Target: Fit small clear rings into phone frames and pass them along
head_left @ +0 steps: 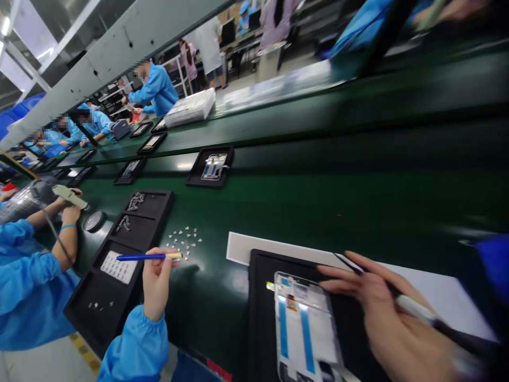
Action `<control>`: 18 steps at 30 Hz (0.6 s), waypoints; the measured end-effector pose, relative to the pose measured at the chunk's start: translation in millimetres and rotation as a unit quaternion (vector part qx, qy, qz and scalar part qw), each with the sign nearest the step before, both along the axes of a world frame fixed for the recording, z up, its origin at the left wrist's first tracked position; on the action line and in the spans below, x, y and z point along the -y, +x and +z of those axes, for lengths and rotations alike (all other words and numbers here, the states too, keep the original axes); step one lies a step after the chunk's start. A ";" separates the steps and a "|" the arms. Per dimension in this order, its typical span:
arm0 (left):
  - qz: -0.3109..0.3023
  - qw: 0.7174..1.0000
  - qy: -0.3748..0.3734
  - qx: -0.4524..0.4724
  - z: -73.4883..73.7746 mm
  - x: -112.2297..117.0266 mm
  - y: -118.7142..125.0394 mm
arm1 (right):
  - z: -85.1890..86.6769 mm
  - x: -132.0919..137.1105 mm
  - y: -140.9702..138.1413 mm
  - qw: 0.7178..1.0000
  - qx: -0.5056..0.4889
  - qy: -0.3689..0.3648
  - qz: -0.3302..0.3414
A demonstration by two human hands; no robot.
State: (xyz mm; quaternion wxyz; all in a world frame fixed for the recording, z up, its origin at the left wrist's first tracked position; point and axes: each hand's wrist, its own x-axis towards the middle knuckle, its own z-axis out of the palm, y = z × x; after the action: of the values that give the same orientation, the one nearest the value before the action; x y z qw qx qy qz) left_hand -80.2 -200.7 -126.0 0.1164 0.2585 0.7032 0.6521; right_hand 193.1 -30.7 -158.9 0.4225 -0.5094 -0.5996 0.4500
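Head view: at far left, a co-worker's bright blue sleeves [29, 302] lie beside a long black four-compartment tray [107, 323] holding tiny metal parts. The wearer's left hand [156, 281] pinches a blue pen-like stick with a pale yellow end [135, 258], thumb and fingers closed on it. Just beyond the yellow end, small silver metal pieces [188, 235] lie loose on the dark green bench [214, 302]; a careless brush of hand or sleeve could scatter them. At right, inside a shallow black tray [262, 329], sits a silver rectangular phone-like frame [295, 339], with rounded corners, two long blue strips and a yellowish tab at its upper left. Its exposed face could scratch if a tool slipped. The right hand [382, 307], blurred, grips a slim dark tool with a pale section [413, 307]; its fingertips hover close by the frame's upper right edge, whether touching I cannot tell.
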 end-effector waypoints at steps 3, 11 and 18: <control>-0.104 0.994 0.006 0.040 13.5 -22.9 35.8 | 21.3 11.3 -5.9 0.994 -0.095 -0.040 0.043; -0.327 0.944 0.028 0.021 22.4 -79.1 106.3 | 28.1 22.1 -10.1 0.950 -0.228 -0.112 0.180; -0.359 0.932 0.024 -0.038 -1.3 -98.7 104.7 | 28.2 18.4 -4.6 0.918 -0.308 -0.152 0.201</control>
State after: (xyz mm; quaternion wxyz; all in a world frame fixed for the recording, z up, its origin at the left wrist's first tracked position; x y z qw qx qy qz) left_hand 24.5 -102.0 -127.4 0.3095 0.5210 0.5517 0.5731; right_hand 188.5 -49.1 -130.7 0.4046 -0.2727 -0.4543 0.7453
